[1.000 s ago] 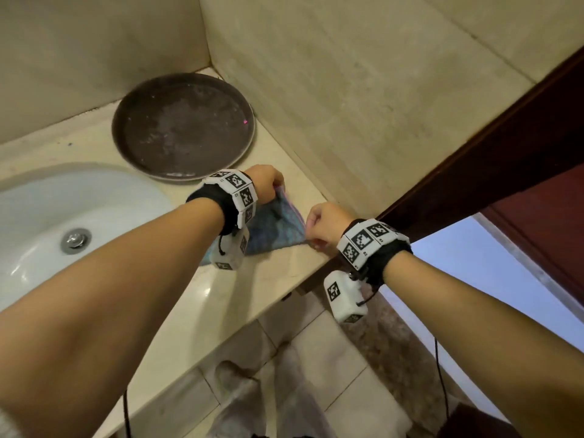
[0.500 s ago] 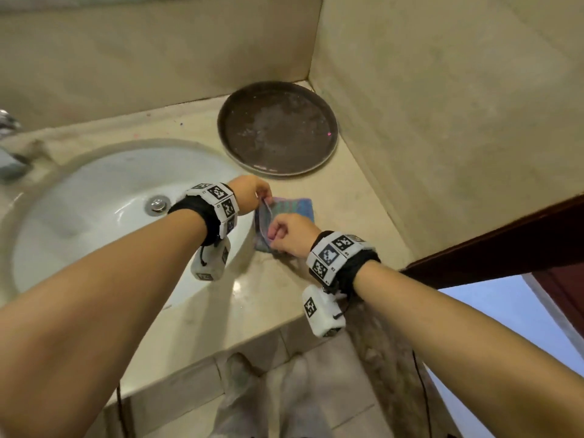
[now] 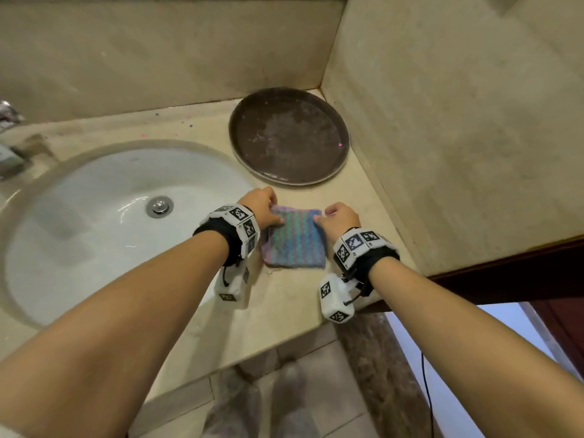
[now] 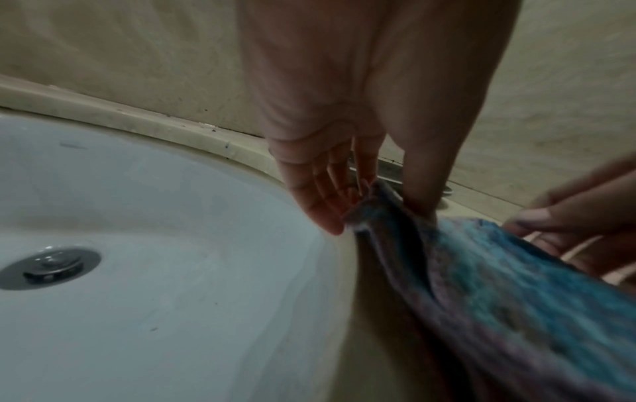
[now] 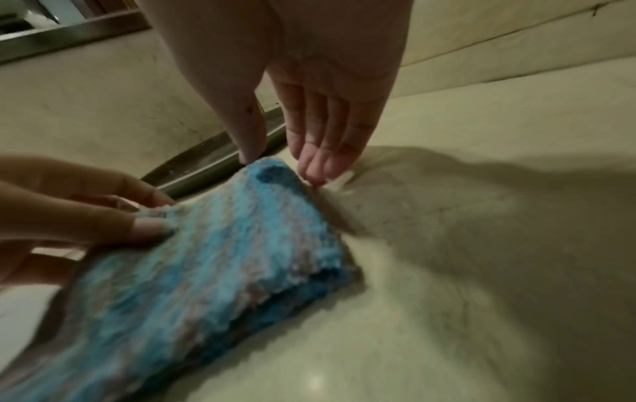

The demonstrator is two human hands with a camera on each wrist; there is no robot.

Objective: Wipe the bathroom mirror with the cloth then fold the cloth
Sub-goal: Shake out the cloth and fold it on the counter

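Observation:
A blue, green and purple striped cloth point(image 3: 294, 240) lies folded into a flat rectangle on the beige counter point(image 3: 284, 311), between the sink and the side wall. My left hand point(image 3: 264, 207) pinches its far left corner between thumb and fingers point(image 4: 373, 194). My right hand point(image 3: 338, 216) holds the far right corner, with the thumb and fingertips on either side of it point(image 5: 272, 163). In the right wrist view the left hand's fingers point(image 5: 144, 225) lie on the cloth point(image 5: 206, 272). The mirror is out of view.
A round dark tray point(image 3: 289, 137) sits in the counter's back corner, just beyond the cloth. The white sink basin point(image 3: 94, 235) with its metal drain point(image 3: 159, 206) is to the left. A beige wall point(image 3: 458, 137) stands close on the right, and the counter's front edge point(image 3: 252, 358) is near my wrists.
My right hand has moved from beside the left hand out to the cloth's far right corner. The cloth now lies spread as a neat rectangle.

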